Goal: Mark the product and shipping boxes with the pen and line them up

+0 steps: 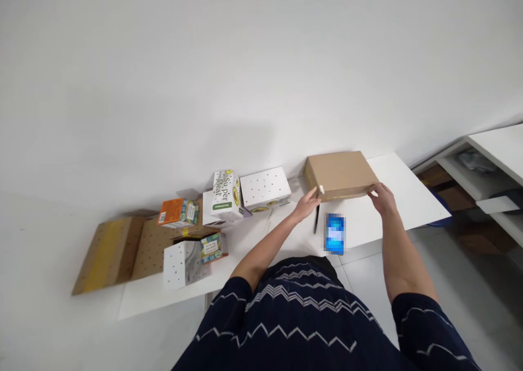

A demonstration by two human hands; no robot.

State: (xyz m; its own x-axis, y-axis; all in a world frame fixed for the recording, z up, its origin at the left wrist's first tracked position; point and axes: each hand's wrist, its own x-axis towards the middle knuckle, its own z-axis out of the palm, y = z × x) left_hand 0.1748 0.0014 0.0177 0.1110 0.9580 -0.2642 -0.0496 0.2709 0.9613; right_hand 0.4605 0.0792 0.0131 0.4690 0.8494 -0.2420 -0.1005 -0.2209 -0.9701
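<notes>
Flat brown cardboard box [342,170] on white tabletop [408,196], near white wall [261,60]. Your right hand [383,198] grips its front right corner, fingers bent. Your left hand [306,205] at front left corner; cannot tell whether fingers grip. Slim black stick-like object [316,219] nearby.

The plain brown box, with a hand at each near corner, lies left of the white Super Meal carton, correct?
The side is wrong: the head view shows the plain brown box lying right of the white Super Meal carton. The rest stands.
</notes>
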